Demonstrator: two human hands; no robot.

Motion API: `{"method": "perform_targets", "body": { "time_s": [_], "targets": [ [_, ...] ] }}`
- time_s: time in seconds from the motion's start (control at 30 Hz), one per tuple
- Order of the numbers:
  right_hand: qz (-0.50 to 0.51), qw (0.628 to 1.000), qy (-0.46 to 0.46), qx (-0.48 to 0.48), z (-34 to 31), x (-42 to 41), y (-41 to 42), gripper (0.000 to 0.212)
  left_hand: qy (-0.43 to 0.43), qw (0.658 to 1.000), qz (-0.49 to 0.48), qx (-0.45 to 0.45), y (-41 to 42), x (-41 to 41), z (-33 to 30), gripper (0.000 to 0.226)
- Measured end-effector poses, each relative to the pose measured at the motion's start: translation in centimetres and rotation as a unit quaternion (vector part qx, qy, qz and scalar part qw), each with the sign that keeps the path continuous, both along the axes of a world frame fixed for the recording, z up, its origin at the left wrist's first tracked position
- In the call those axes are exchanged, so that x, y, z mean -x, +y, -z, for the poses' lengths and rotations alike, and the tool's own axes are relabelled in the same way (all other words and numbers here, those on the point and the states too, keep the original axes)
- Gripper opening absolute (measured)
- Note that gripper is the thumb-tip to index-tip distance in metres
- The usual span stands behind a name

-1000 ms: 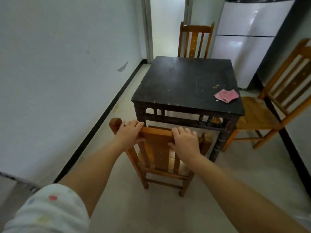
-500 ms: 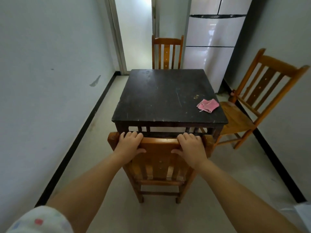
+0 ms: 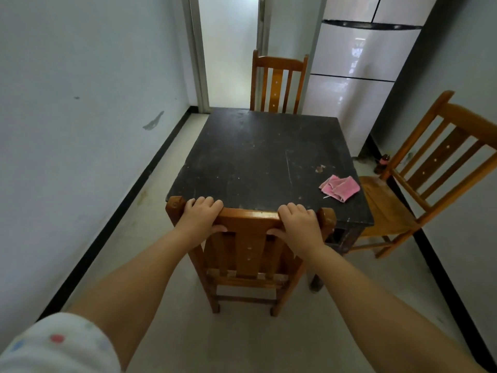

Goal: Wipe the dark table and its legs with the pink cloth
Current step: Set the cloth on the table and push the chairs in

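The dark square table [image 3: 258,157] stands in the middle of the room, its top scuffed and dusty. A crumpled pink cloth [image 3: 339,188] lies on its near right corner, untouched. Right in front of me is a wooden chair [image 3: 248,254] pushed up to the table's near edge. My left hand [image 3: 200,219] grips the left end of the chair's top rail, fingers curled over it. My right hand [image 3: 300,224] grips the right end the same way. One dark table leg [image 3: 347,239] shows at the near right; the others are hidden.
A second wooden chair [image 3: 278,82] stands at the table's far side and a third [image 3: 419,184] at its right. A white fridge [image 3: 357,71] fills the back right corner. A doorway [image 3: 228,49] opens behind. The left wall runs close along the table.
The chair and both hands have moved forward until the top rail meets the table's near edge. The view now looks further down onto the tabletop.
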State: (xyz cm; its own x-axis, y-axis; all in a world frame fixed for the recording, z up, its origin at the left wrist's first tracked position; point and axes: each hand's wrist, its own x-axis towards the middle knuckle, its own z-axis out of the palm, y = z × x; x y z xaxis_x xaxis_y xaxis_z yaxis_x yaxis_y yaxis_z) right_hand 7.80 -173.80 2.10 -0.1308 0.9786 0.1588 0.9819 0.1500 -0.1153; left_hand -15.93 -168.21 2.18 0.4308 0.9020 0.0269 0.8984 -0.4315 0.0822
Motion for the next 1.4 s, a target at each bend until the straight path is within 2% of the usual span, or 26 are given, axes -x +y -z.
{"method": "perform_targets", "body": {
  "time_s": [0.27, 0.4, 0.47, 0.53, 0.67, 0.77, 0.87, 1.0, 1.27, 1.4],
  "targets": [
    [-0.013, 1.000, -0.005, -0.002, 0.0, -0.4, 1.0, 0.039, 0.019, 1.000, -0.014, -0.008, 0.7, -0.5, -0.1, 0.043],
    [-0.012, 0.999, -0.002, 0.040, -1.2, -0.1, 1.4, 0.054, 0.064, 0.998, 0.003, 0.023, 0.1, -0.7, -1.6, 0.057],
    [-0.025, 0.999, -0.005, 0.021, -2.5, 0.7, 2.3, 0.061, 0.070, 0.997, 0.035, -0.013, -0.4, -0.3, -3.7, 0.065],
    [-0.060, 0.997, -0.004, -0.042, -4.7, 2.7, 3.7, 0.063, 0.030, 0.995, 0.039, -0.083, -0.8, 1.2, -6.5, 0.065],
    [-0.148, 0.982, -0.010, -0.115, -8.9, 10.0, 5.8, 0.058, -0.051, 0.985, -0.070, -0.150, -2.4, 8.4, -9.5, 0.058],
    [-0.218, 0.971, -0.025, -0.090, -9.2, 17.2, 5.9, 0.061, -0.018, 0.974, -0.146, -0.174, -5.3, 15.1, -7.8, 0.058],
    [-0.279, 0.957, -0.029, -0.073, -6.8, 24.4, 4.9, 0.066, 0.010, 0.967, -0.209, -0.145, -8.2, 21.0, -5.5, 0.065],
    [-0.313, 0.947, -0.063, -0.026, -2.1, 31.8, 4.4, 0.068, 0.030, 0.957, -0.268, -0.109, -10.0, 27.7, -2.3, 0.063],
    [-0.249, 0.961, -0.061, 0.103, 4.9, 41.7, 5.2, 0.068, 0.035, 0.963, -0.267, 0.008, -9.0, 37.9, 3.8, 0.072],
    [-0.203, 0.966, -0.064, 0.145, 6.8, 45.2, 6.5, 0.067, 0.038, 0.969, -0.242, 0.043, -6.0, 41.0, 6.3, 0.068]
  ]
}}
